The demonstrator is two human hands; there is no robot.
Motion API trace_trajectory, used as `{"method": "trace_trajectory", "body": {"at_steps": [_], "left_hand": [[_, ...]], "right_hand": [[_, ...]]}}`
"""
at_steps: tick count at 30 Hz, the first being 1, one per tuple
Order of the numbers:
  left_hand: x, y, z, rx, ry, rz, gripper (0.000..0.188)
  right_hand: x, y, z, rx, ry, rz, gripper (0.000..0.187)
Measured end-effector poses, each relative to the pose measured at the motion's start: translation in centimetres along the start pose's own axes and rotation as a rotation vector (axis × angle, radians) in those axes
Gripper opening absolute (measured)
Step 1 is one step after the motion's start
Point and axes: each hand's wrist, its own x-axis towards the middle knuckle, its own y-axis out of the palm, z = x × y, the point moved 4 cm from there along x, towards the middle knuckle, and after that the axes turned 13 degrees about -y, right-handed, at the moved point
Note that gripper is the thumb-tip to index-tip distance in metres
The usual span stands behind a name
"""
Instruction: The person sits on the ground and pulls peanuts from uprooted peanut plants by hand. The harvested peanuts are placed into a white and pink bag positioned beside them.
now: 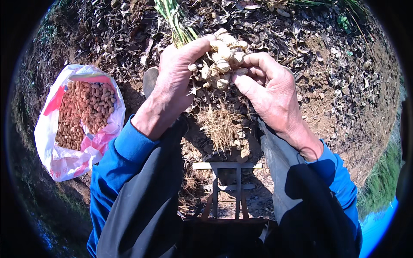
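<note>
My left hand is wrapped round a peanut plant, its thumb along the top of the pod cluster. Green stems stick out beyond that hand, away from me. Pale peanut pods hang bunched between my two hands. Below them dangle the plant's thin brown roots. My right hand is closed at the right side of the cluster, with thumb and fingers pinching a pod.
To my left stands an open white and pink woven sack holding many loose peanuts. A metal frame lies between my legs. Dry leaves litter the soil. Grass grows at the far right, and more green stalks lie at the top edge.
</note>
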Motion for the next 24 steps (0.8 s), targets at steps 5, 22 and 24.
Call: {"method": "trace_trajectory", "body": {"at_steps": [5,22,24], "left_hand": [[0.3,-0.8,0.6,-0.091,-0.006,0.135,0.027],[1.1,-0.4,0.8,0.022,0.106,-0.001,0.021],[0.9,0.4,0.4,0.037,0.1,0.001,0.021]], "right_hand": [[0.6,0.0,0.2,0.132,0.273,0.085,0.022],[-0.1,0.6,0.0,0.372,0.211,0.029,0.015],[-0.1,0.3,0.9,0.426,0.285,-0.018,0.015]]}}
